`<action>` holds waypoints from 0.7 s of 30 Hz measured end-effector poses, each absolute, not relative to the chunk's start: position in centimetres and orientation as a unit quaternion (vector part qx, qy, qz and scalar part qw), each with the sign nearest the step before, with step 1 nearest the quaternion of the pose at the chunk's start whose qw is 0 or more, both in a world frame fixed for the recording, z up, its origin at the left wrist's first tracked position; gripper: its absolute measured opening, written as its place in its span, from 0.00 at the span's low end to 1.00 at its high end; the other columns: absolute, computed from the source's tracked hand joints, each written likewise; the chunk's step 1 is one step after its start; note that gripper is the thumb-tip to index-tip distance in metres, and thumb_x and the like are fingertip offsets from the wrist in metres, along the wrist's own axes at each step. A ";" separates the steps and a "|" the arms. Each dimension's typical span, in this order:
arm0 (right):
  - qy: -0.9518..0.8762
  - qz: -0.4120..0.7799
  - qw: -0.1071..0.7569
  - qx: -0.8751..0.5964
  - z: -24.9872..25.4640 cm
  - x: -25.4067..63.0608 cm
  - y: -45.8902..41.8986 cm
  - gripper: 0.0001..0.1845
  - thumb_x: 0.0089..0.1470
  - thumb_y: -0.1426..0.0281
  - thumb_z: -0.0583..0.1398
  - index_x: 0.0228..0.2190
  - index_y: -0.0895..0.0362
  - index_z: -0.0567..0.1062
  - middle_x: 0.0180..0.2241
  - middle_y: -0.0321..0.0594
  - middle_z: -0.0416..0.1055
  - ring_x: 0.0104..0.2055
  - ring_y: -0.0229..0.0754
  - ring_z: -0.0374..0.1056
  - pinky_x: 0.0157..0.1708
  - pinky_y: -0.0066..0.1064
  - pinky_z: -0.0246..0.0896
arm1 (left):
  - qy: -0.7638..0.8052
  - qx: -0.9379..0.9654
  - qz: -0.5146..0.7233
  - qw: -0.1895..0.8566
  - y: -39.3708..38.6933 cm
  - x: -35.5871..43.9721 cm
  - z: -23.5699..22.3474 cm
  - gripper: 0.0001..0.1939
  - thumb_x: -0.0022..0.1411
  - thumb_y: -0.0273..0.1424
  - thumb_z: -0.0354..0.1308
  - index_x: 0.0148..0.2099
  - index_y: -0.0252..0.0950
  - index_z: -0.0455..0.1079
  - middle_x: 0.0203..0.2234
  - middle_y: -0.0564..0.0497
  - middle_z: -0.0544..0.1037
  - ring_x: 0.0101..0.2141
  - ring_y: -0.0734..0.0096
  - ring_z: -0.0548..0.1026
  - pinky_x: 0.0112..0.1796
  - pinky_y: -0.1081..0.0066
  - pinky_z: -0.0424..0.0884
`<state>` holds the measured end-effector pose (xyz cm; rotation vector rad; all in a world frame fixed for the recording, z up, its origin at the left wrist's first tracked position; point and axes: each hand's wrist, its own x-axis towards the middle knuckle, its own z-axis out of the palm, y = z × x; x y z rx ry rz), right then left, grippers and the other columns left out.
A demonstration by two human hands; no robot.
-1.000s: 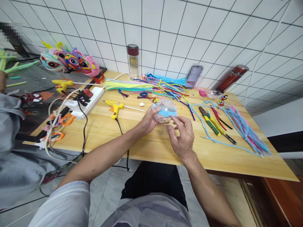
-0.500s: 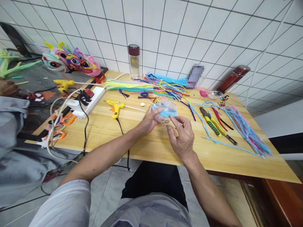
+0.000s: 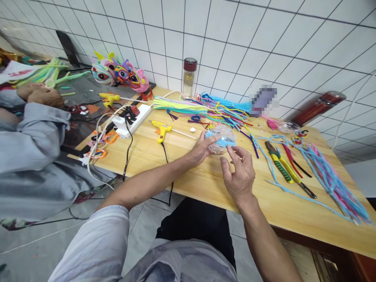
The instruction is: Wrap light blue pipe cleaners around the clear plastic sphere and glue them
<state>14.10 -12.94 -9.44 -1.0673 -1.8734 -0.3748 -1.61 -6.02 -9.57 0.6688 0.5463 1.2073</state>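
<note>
A clear plastic ball with a band of light blue pipe cleaner around its middle is held over the table. My left hand grips it from the left, thumb lying on the blue band. On the near right side, the index fingertip of my right hand touches the band's edge. That hand's thumb and fingers are apart, with nothing held between them. Left of the ball, a yellow hot glue gun with a glue stick in its back lies on the tabletop. A small white piece lies behind the ball.
Pipe cleaner bundles lie at the back, with a glass bottle behind them. Pliers, blue and pink pipe cleaners and a red flask are rightward. A power strip and a co-worker's hands are at left.
The view has turned left, so everything appears farther right and more of the co-worker shows. Both my hands keep nearly the same pose at the ball.
</note>
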 end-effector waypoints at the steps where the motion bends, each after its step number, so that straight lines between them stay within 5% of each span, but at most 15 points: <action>1: -0.761 -0.146 0.462 -0.431 -9.4 14.0 -13.0 0.27 0.68 0.72 0.65 0.67 0.52 0.75 0.53 0.54 0.78 0.50 0.53 0.79 0.40 0.42 0.81 | 0.249 0.302 0.553 0.735 -6.0 -1.6 -9.5 0.36 0.49 0.45 0.80 0.54 0.41 0.68 0.50 0.45 0.84 0.48 0.52 0.86 0.51 0.51 0.82; 4: -0.755 -0.108 0.497 -0.414 -9.1 13.7 -13.6 0.25 0.69 0.72 0.65 0.65 0.53 0.76 0.54 0.54 0.78 0.48 0.51 0.80 0.39 0.42 0.81 | 0.250 0.294 0.576 0.721 -5.7 -1.9 -8.4 0.39 0.47 0.45 0.81 0.56 0.42 0.67 0.51 0.46 0.84 0.47 0.53 0.86 0.50 0.50 0.82; 8: -0.735 0.034 0.514 -0.441 -8.6 12.3 -14.1 0.12 0.70 0.67 0.63 0.51 0.55 0.84 0.44 0.47 0.84 0.41 0.47 0.81 0.38 0.38 0.79 | 0.210 0.300 0.657 0.659 -5.0 -4.2 -5.1 0.42 0.49 0.46 0.81 0.61 0.44 0.68 0.54 0.46 0.84 0.52 0.52 0.84 0.52 0.52 0.82; 13: -0.728 0.288 0.287 -0.552 -8.7 7.6 -11.3 0.18 0.68 0.59 0.60 0.50 0.55 0.84 0.39 0.42 0.86 0.39 0.45 0.81 0.42 0.35 0.75 | 0.177 0.314 0.744 0.563 -6.3 -9.6 -1.7 0.43 0.54 0.49 0.78 0.67 0.46 0.66 0.60 0.44 0.82 0.61 0.48 0.81 0.57 0.53 0.80; 17: -0.749 0.297 0.191 -0.560 -8.5 2.2 -7.2 0.18 0.66 0.57 0.62 0.48 0.55 0.83 0.37 0.41 0.86 0.41 0.45 0.82 0.44 0.34 0.72 | 0.216 0.336 0.769 0.498 -8.9 -13.1 -2.6 0.42 0.52 0.47 0.80 0.63 0.46 0.66 0.58 0.46 0.80 0.59 0.51 0.82 0.58 0.55 0.80; 21: -0.758 0.262 0.103 -0.588 -7.7 -2.5 -4.3 0.24 0.70 0.53 0.59 0.50 0.58 0.84 0.48 0.55 0.87 0.54 0.56 0.82 0.52 0.41 0.72 | 0.251 0.350 0.783 0.449 -11.3 -15.3 -4.5 0.38 0.53 0.46 0.80 0.59 0.45 0.66 0.55 0.47 0.80 0.57 0.55 0.83 0.58 0.58 0.80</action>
